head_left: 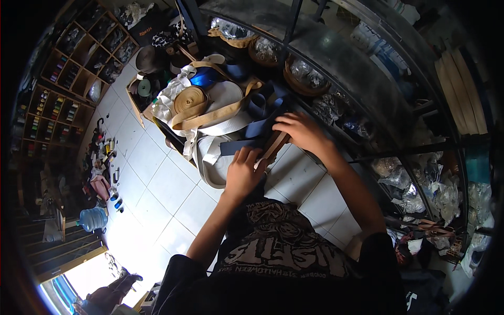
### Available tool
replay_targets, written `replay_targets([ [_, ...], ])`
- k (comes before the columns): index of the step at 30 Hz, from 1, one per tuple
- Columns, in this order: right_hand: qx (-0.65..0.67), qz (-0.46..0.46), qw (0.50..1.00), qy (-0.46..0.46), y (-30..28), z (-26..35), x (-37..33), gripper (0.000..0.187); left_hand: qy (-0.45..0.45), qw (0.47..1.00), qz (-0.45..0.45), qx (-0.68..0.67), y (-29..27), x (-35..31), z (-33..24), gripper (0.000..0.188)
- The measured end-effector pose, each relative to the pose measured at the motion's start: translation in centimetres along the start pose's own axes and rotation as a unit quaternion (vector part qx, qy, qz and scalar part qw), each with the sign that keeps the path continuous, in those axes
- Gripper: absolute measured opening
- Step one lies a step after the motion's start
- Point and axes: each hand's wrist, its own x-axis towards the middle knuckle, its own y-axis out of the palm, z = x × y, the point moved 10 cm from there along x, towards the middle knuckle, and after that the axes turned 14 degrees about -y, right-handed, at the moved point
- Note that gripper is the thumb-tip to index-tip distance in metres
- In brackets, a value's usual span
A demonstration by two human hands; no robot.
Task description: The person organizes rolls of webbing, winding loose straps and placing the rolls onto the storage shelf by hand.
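Left hand [244, 172]: grip pinching the lower end of a brown strap [274, 147]. Right hand [300, 131]: fingers bent over the strap's upper end; cannot tell whether that grip is pressed together. Strap: between both hands, at the near side of a box [137, 109] of rolls. Navy strap [236, 146]: just beside the left fingers. In the box: tan roll [189, 100], white strap [228, 125], shiny blue roll [203, 76]. Beneath: white tile floor [173, 184].
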Motion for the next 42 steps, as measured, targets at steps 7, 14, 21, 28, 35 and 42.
replay_targets([
  [7, 0.023, -0.026, 0.999, -0.008, -1.1, 0.3, -0.2, 0.048, -0.085, 0.985, -0.143, -0.042, -6.1, 3.8, 3.7, 0.013],
  [14, 0.133, 0.042, 0.987, 0.082, -1.4, -0.4, 0.6, 0.044, -0.159, 0.945, -0.286, 0.005, -15.6, 10.6, 14.1, 0.024],
  [21, 0.285, 0.020, 0.950, 0.126, -3.0, -1.3, 7.1, 0.022, -0.169, 0.959, -0.192, 0.126, -13.5, 15.6, 19.7, 0.042],
  [28, 0.257, -0.215, 0.917, 0.216, 1.2, -6.9, 17.7, 0.037, -0.211, 0.960, -0.115, 0.141, -11.0, 17.2, 20.4, 0.045],
  [35, 0.316, -0.111, 0.878, 0.341, 9.1, -8.2, 21.9, 0.026, -0.287, 0.951, -0.062, 0.097, -10.8, 16.9, 22.4, 0.055],
  [42, 0.411, -0.159, 0.844, 0.306, 9.8, -7.1, 21.2, 0.034, -0.322, 0.939, -0.035, -0.115, -11.4, 16.0, 23.0, 0.047],
])
